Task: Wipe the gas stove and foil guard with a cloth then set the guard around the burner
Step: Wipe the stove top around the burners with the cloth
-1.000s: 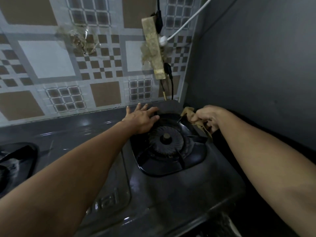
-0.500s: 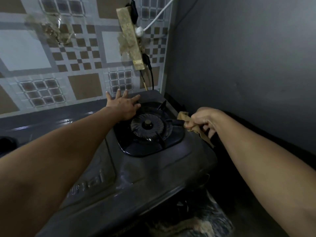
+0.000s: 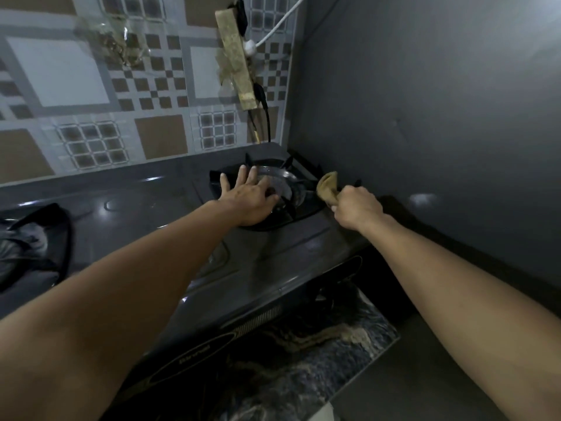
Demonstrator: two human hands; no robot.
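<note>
- Across the middle of the view, the gas stove lies dark and glossy on the marbled worktop, its far edge against the tiled wall at twelve o'clock and its right side near a plain grey wall at three o'clock.
- At nine o'clock, a second burner's pan support shows only in part.
- On the tiled wall hangs a grimy power strip with plugs and cables.
- Right burner: it sits at the stove's far right corner under its black pan support. No foil guard can be made out anywhere.
- Left hand: flat on the burner with fingers spread and straight, pressing and gripping nothing.
- Right hand: at three o'clock from the burner, its grip closed round a bunched tan cloth, which touches the stove's right edge.
- Step, as I judge it: wiping the stove top round the right burner, with the guard not yet handled.
- Next move likely calls for dragging the cloth along the rim while the left hand steadies the stove.
</note>
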